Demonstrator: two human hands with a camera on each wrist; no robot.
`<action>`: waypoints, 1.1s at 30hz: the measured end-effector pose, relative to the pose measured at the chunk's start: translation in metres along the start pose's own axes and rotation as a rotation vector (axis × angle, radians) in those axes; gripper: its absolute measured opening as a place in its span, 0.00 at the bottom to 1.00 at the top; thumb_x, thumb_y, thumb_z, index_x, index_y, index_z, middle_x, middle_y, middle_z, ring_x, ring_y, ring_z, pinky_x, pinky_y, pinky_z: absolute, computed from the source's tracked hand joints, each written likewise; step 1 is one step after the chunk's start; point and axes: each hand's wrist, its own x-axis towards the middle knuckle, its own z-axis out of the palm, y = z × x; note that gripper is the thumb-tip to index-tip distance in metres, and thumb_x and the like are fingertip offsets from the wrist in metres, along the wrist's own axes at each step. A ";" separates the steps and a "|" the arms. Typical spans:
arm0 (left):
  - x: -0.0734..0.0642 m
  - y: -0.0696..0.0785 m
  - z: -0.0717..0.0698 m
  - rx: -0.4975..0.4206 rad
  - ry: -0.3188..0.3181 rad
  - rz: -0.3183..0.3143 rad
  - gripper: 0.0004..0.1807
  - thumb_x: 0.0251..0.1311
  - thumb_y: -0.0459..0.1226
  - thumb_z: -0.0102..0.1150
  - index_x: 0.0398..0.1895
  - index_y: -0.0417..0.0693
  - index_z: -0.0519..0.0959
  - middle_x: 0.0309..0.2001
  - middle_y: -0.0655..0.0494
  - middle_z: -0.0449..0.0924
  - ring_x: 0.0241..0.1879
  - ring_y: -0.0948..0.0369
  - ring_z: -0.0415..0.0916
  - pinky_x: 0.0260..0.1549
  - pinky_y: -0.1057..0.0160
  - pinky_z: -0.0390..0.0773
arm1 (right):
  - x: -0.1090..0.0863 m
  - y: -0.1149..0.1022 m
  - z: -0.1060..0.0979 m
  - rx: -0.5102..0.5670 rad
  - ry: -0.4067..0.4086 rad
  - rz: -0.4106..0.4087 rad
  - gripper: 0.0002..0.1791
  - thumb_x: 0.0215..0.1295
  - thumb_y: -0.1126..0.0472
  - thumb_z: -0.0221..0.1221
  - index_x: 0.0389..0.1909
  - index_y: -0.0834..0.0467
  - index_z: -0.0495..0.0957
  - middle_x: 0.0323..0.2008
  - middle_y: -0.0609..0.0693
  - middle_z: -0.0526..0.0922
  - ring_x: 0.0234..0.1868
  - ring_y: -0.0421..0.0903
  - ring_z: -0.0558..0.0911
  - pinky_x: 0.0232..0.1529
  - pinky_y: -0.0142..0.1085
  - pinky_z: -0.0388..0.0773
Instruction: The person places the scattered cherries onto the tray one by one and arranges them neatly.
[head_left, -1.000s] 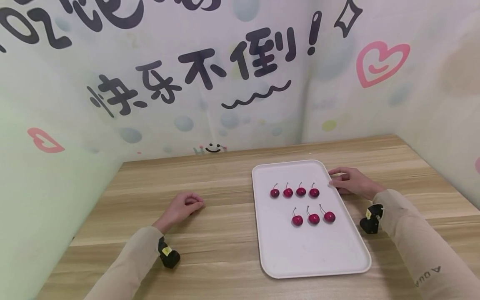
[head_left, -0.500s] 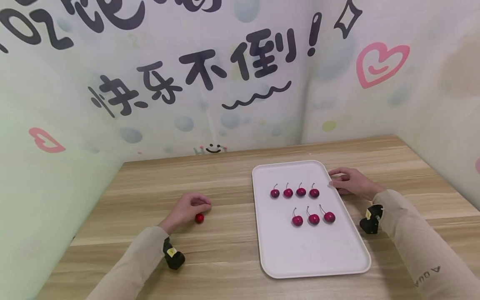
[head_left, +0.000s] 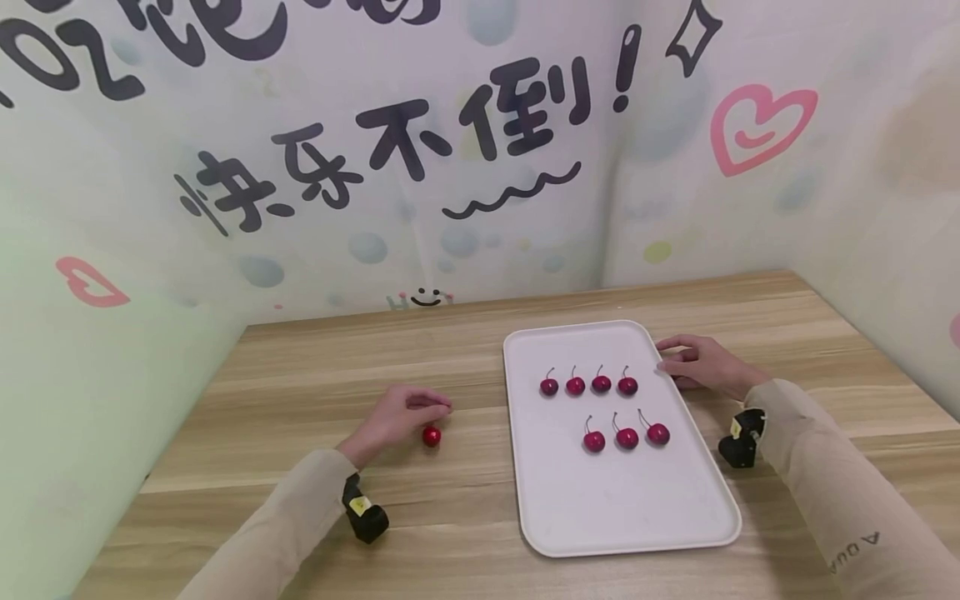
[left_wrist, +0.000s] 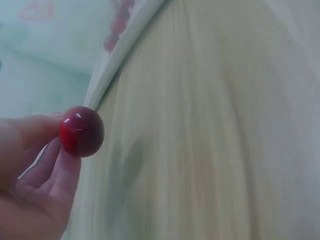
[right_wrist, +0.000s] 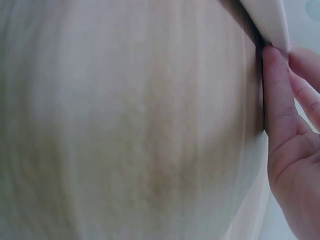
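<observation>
My left hand (head_left: 401, 417) pinches a dark red cherry (head_left: 431, 436) over the table, left of the tray. In the left wrist view the shiny cherry (left_wrist: 82, 131) sits at the tips of the thumb and fingers; its stem is hidden. My right hand (head_left: 708, 364) holds the right rim of the white tray (head_left: 630, 517) near its far corner. The right wrist view has the thumb against the tray edge (right_wrist: 272, 22), with fingers on its other side. On the tray lie a back row of several cherries (head_left: 575, 385) and a front row of three cherries (head_left: 626, 438), stems upward.
The wooden table (head_left: 450, 517) runs back to a printed cloth backdrop (head_left: 315, 242) with writing and hearts. Both wrists carry small black cameras, one on the left (head_left: 366, 515) and one on the right (head_left: 741, 442).
My left hand has moved right toward the tray, bringing the cherry along; the cherry was hidden at first and now shows below the fingers. The right hand and tray stay put.
</observation>
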 end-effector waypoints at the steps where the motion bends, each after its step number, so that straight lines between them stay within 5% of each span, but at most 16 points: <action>1: 0.000 0.002 0.003 -0.006 -0.005 -0.001 0.10 0.55 0.38 0.57 0.39 0.45 0.80 0.37 0.57 0.80 0.39 0.62 0.75 0.43 0.60 0.72 | 0.000 0.000 0.000 0.002 0.001 0.001 0.31 0.59 0.59 0.57 0.58 0.71 0.58 0.44 0.66 0.73 0.40 0.51 0.79 0.40 0.40 0.75; 11: 0.003 0.026 0.035 -0.144 -0.127 0.063 0.12 0.56 0.32 0.55 0.42 0.35 0.76 0.39 0.46 0.79 0.38 0.58 0.77 0.36 0.64 0.76 | 0.000 0.000 0.000 0.004 0.002 0.002 0.31 0.59 0.59 0.57 0.58 0.70 0.58 0.44 0.66 0.73 0.40 0.51 0.79 0.40 0.40 0.75; 22: 0.009 0.052 0.062 -0.168 -0.209 0.075 0.11 0.54 0.31 0.57 0.40 0.35 0.77 0.33 0.51 0.77 0.31 0.59 0.77 0.34 0.64 0.77 | 0.001 0.000 0.000 -0.017 0.010 0.014 0.31 0.59 0.58 0.56 0.58 0.69 0.58 0.44 0.66 0.73 0.40 0.51 0.79 0.41 0.40 0.75; 33: 0.017 0.065 0.081 -0.201 -0.168 0.039 0.11 0.54 0.31 0.57 0.40 0.36 0.78 0.33 0.51 0.79 0.34 0.59 0.78 0.34 0.66 0.77 | 0.001 0.000 0.000 -0.020 0.013 0.016 0.30 0.60 0.58 0.56 0.58 0.70 0.58 0.45 0.67 0.73 0.40 0.51 0.79 0.40 0.40 0.75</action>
